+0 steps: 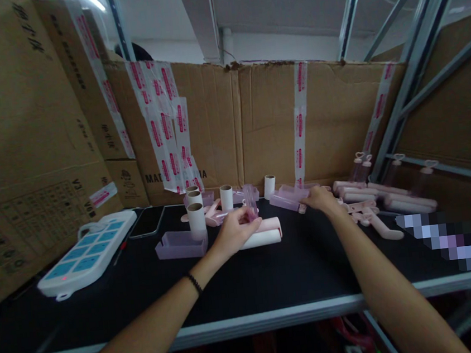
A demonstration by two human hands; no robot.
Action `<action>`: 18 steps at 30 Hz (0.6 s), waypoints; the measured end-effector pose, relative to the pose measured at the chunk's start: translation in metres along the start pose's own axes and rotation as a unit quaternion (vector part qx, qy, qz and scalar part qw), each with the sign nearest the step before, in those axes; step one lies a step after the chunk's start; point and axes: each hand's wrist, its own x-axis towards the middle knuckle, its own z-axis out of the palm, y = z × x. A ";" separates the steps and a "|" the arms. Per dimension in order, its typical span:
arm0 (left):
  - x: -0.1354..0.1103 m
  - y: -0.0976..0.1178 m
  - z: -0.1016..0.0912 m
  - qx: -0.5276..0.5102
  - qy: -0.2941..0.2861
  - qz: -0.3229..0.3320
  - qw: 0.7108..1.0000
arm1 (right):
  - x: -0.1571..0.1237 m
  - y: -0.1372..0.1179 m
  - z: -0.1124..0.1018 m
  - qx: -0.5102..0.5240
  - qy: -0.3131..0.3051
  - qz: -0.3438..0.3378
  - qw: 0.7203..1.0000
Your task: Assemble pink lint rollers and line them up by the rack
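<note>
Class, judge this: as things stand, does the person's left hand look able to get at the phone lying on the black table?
Probably yes. The left hand rests on a pink roller; the phone lies to its left, with only a lilac tray and cardboard tubes near the path.

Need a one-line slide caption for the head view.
Left hand rests on a pink-white roller; right hand reaches a translucent purple cover on the black table.

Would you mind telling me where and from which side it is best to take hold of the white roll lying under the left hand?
Probably around the middle of the white roll, coming down from above. It lies flat on the black table, long axis running left to right, so fingers can close across its round body. The left hand covers its left end; the right end is free.
</note>
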 end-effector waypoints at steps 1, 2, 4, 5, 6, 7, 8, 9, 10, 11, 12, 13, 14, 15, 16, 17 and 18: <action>0.000 0.000 0.000 -0.001 0.006 -0.003 1.000 | 0.002 0.003 0.003 0.001 -0.005 -0.001 1.000; 0.000 0.000 0.000 -0.002 0.012 -0.005 1.000 | 0.004 0.004 0.006 0.000 -0.011 0.000 1.000; 0.000 0.000 -0.001 -0.003 0.023 -0.009 1.000 | 0.008 0.005 0.008 -0.002 -0.026 -0.003 1.000; 0.000 -0.001 -0.001 -0.005 0.029 -0.013 0.999 | 0.009 0.006 0.008 -0.002 -0.034 -0.007 0.999; 0.001 -0.001 -0.001 -0.008 0.035 -0.016 0.999 | 0.011 0.007 0.008 -0.001 -0.044 -0.012 0.999; 0.001 -0.002 -0.001 -0.013 0.039 -0.021 0.999 | 0.012 0.008 0.008 0.000 -0.052 -0.016 0.999; 0.001 -0.002 -0.001 -0.017 0.043 -0.025 0.999 | 0.013 0.008 0.009 0.000 -0.059 -0.020 0.998; 0.001 -0.002 0.000 -0.020 0.044 -0.029 0.998 | 0.013 0.009 0.009 0.001 -0.065 -0.022 0.998; 0.001 -0.002 0.000 -0.022 0.044 -0.031 0.998 | 0.013 0.008 0.010 0.003 -0.068 -0.024 0.997; 0.001 -0.002 0.001 -0.019 0.043 -0.032 0.998 | 0.012 0.008 0.011 0.005 -0.069 -0.024 0.997; 0.001 -0.001 0.001 -0.013 0.042 -0.030 0.999 | 0.011 0.007 0.012 0.007 -0.068 -0.023 0.997; 0.001 -0.001 0.002 -0.004 0.041 -0.027 0.999 | 0.010 0.007 0.012 0.011 -0.064 -0.022 0.998; 0.001 -0.001 0.002 0.007 0.040 -0.023 0.999 | 0.008 0.007 0.012 0.015 -0.058 -0.020 0.998; 0.000 -0.001 0.002 0.017 0.040 -0.019 0.999 | 0.007 0.007 0.010 0.020 -0.050 -0.018 0.998; 0.000 -0.002 0.001 0.026 0.040 -0.015 0.999 | 0.006 0.008 0.006 0.026 -0.040 -0.015 0.999; -0.001 -0.002 0.001 0.035 0.038 -0.013 0.999 | 0.005 0.008 0.002 0.026 -0.030 -0.011 0.999; -0.003 -0.003 0.001 0.043 0.035 -0.010 0.998 | 0.003 0.008 -0.003 0.034 -0.016 -0.009 0.999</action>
